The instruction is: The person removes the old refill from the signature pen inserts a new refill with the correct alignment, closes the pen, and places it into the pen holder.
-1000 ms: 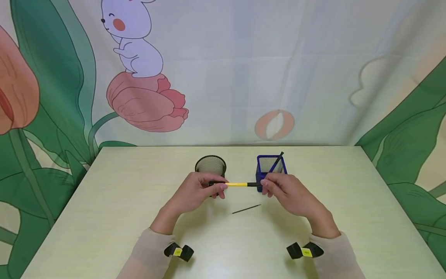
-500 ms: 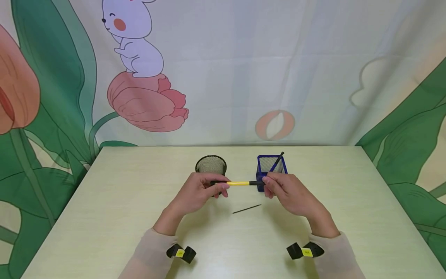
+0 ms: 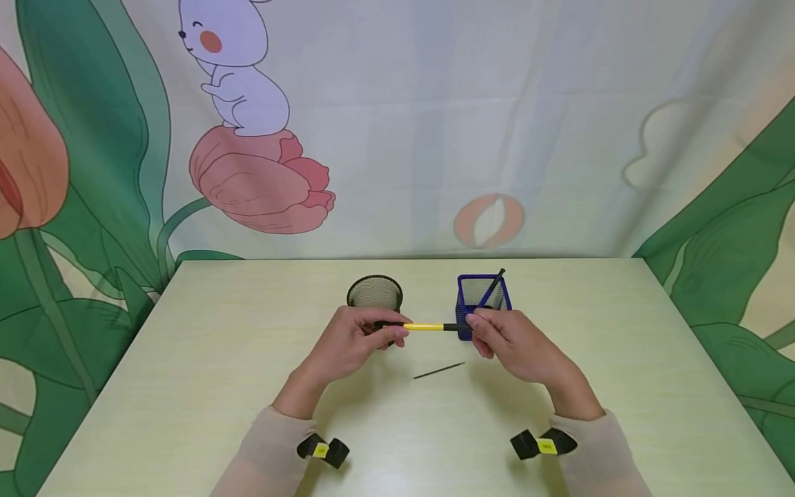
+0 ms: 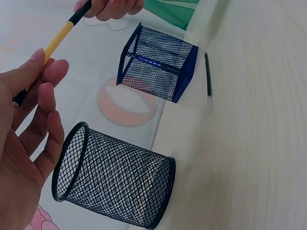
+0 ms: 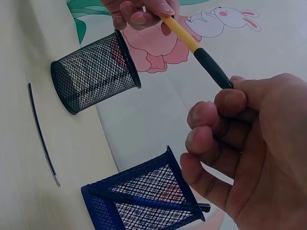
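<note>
A yellow pen (image 3: pixel 425 327) with black ends is held level above the table between both hands. My left hand (image 3: pixel 350 343) pinches its left end between thumb and fingers. With thumb and index finger, my right hand (image 3: pixel 515 345) grips the black right end; in the right wrist view the other fingers of the right hand (image 5: pixel 259 139) are loosely bent. On the table below lies a thin dark pen refill (image 3: pixel 439 371), its pale tip showing in the right wrist view. The pen's far left end is partly covered by the left fingers.
Behind the left hand stands a round black mesh pen holder (image 3: pixel 375 293). A square blue mesh pen holder (image 3: pixel 461 304) stands behind the right hand, with a dark pen (image 3: pixel 493 286) leaning in it. The pale table (image 3: pixel 236 297) ends at a printed curtain (image 3: pixel 397 138).
Both hands and the pen have shifted very slightly to the right and up since a second ago. The refill and the holders stay in place.
</note>
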`<action>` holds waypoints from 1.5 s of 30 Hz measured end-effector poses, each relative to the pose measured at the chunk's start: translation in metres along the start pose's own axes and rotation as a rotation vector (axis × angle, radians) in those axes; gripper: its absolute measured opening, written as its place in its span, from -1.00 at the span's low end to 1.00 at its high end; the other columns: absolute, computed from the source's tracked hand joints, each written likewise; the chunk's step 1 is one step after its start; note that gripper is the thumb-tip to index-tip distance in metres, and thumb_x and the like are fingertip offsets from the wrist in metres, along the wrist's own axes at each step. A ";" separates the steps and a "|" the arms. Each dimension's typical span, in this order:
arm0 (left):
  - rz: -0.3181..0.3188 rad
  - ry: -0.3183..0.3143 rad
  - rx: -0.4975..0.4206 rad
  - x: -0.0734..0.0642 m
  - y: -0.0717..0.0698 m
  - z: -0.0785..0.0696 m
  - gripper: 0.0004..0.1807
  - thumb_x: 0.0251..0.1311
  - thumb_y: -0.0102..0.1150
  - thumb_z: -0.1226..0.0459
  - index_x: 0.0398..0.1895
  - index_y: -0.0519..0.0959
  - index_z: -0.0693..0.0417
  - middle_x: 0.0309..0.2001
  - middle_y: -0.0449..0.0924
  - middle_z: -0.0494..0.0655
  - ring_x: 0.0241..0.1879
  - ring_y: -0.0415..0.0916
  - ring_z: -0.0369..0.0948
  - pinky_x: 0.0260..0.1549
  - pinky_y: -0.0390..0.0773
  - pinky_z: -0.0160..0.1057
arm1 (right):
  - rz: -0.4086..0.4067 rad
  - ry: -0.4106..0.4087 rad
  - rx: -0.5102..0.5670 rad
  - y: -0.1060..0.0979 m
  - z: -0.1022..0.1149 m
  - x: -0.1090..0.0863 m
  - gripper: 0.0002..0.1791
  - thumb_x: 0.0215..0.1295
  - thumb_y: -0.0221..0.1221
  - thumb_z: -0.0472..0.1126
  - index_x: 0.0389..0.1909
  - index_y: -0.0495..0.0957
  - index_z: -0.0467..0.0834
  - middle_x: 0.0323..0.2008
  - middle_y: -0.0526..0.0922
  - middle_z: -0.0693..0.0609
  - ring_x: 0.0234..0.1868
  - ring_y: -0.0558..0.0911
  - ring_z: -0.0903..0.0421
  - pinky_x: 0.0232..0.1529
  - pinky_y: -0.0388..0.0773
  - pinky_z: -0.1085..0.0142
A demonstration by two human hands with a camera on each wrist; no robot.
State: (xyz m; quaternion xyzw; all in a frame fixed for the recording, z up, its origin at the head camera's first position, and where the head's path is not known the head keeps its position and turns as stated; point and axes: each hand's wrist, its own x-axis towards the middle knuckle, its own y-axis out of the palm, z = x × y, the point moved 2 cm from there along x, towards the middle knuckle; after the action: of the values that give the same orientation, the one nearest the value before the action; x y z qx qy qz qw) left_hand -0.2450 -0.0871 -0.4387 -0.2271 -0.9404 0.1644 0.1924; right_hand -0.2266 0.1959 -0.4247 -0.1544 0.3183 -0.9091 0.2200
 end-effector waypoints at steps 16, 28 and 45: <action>-0.026 0.126 0.099 0.001 0.001 -0.002 -0.86 0.30 0.40 0.24 -0.11 0.79 -0.05 -0.44 0.74 -0.29 -0.54 0.45 -0.34 -0.54 0.45 -0.40 | -0.001 -0.005 -0.017 -0.001 -0.002 0.000 -0.56 0.69 -0.07 -0.12 -0.53 0.42 -0.03 -0.62 0.37 0.21 -0.60 0.27 0.30 -0.52 0.24 0.41; -0.035 0.113 0.105 0.000 -0.001 -0.003 -0.87 0.33 0.37 0.23 -0.12 0.79 -0.02 -0.45 0.75 -0.19 -0.56 0.52 -0.26 -0.53 0.54 -0.36 | -0.027 -0.002 0.014 -0.002 -0.004 0.000 -0.74 0.65 0.03 -0.11 -0.33 0.56 0.03 -0.55 0.52 0.15 -0.52 0.40 0.25 -0.49 0.34 0.39; -0.048 0.103 0.062 0.000 0.000 -0.002 -0.88 0.30 0.40 0.25 -0.14 0.80 -0.02 -0.43 0.78 -0.20 -0.57 0.58 -0.25 -0.53 0.62 -0.26 | -0.049 -0.080 -0.061 0.000 -0.002 0.002 -0.66 0.65 0.01 -0.15 -0.46 0.43 0.04 -0.63 0.32 0.25 -0.62 0.27 0.32 -0.52 0.23 0.41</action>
State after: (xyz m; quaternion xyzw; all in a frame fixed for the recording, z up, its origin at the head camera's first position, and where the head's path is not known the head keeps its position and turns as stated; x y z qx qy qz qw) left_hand -0.2446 -0.0866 -0.4371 -0.2067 -0.9289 0.1771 0.2511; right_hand -0.2290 0.1962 -0.4263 -0.2052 0.3329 -0.8971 0.2054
